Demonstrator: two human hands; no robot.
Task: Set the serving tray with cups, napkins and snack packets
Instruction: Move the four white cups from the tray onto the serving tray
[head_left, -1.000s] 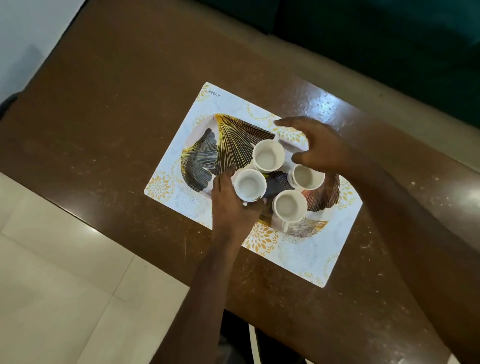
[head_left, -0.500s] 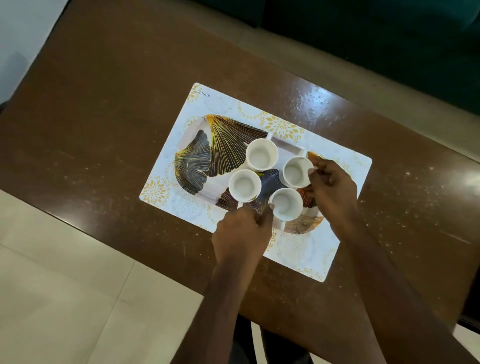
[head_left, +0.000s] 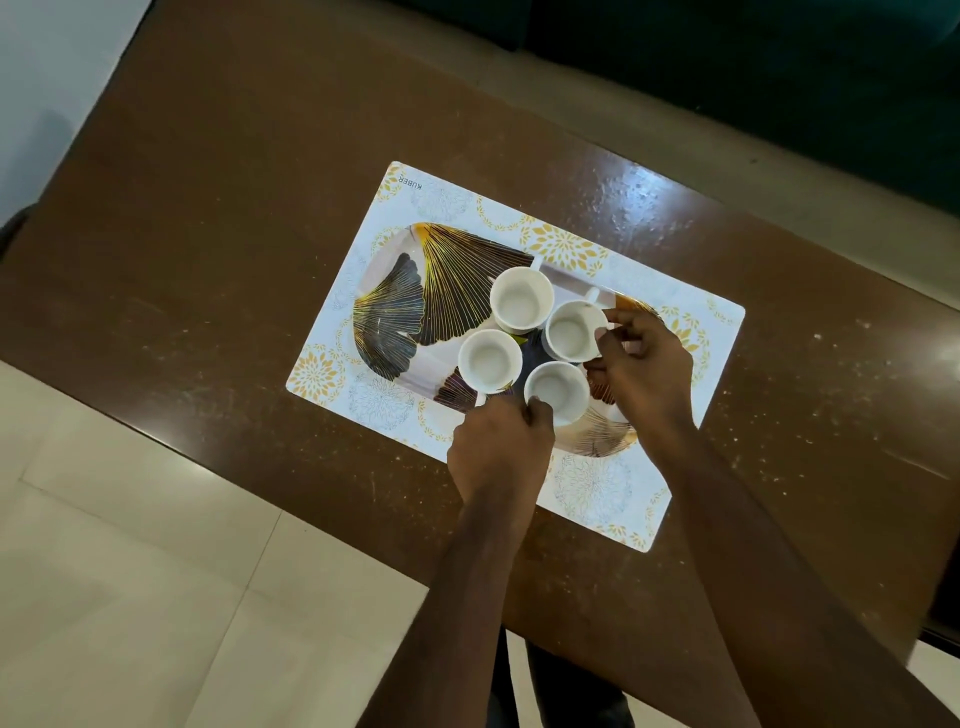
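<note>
An oval serving tray (head_left: 395, 291) with a dark and gold leaf pattern lies on a white placemat (head_left: 447, 200). Several empty white cups stand close together on the tray's right half. My left hand (head_left: 501, 447) reaches in from the near side, its fingers closed on the side of the nearest cup (head_left: 557, 389). From the right, my right hand (head_left: 647, 376) pinches the rim and handle side of the right cup (head_left: 571, 331). The far cup (head_left: 521, 300) and the left cup (head_left: 490, 360) stand untouched. No napkins or snack packets are in view.
The placemat lies on a brown wooden table (head_left: 208, 208) whose near edge runs diagonally above pale floor tiles (head_left: 130, 571). A dark green sofa (head_left: 779, 78) stands beyond the table's far edge.
My left hand left the left cup and came back to the nearest cup. My right hand drew back from over the far cups to the right cup's side.
</note>
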